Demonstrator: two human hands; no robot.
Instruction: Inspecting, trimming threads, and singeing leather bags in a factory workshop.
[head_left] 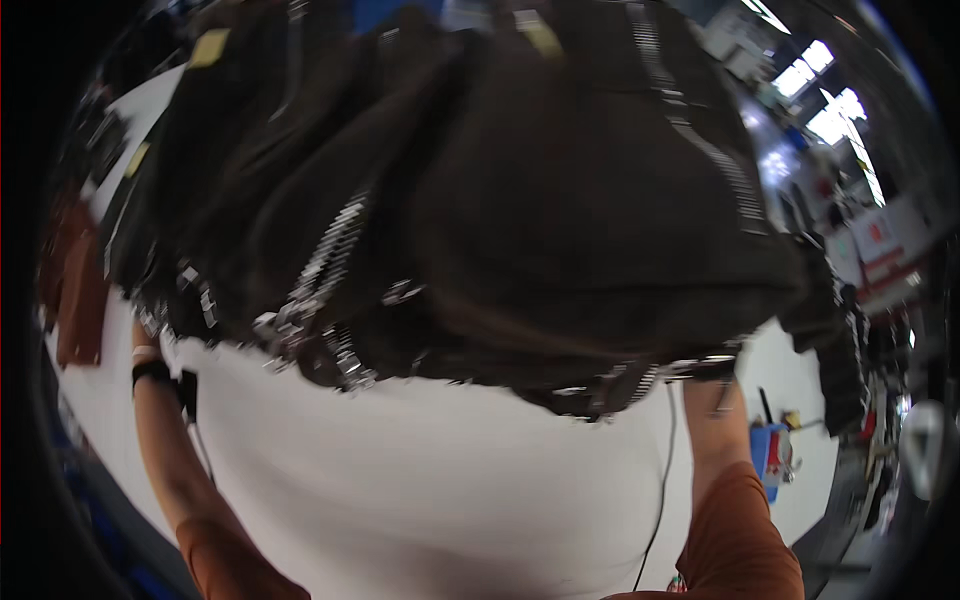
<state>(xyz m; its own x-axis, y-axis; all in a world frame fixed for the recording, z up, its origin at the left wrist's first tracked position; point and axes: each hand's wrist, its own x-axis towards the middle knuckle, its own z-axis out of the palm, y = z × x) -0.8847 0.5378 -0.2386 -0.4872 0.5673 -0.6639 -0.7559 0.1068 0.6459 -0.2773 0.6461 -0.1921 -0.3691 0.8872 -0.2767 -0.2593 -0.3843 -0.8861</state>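
Note:
A big bundle of dark brown-black zippered cloth pieces (560, 200), perhaps garments or bags, fills the upper half of the view, smeared by motion. Metal zippers (325, 260) run along its folds and hang from its lower edge. The bundle appears raised above the white table, borne between my two hands. My left hand (146, 338) grips its lower left end; cloth covers most of the fingers, and a black band circles the wrist. At the lower right end, my right hand (712, 395) reaches under the bundle, its fingers hidden by the cloth.
Beneath lies a white table (450, 480), with a thin black cable (662, 500) across it. A blue container (768, 455) with small items stands at the right. Brown material (82, 300) is at the left edge. Shelving and boxes (885, 245) fill the right background.

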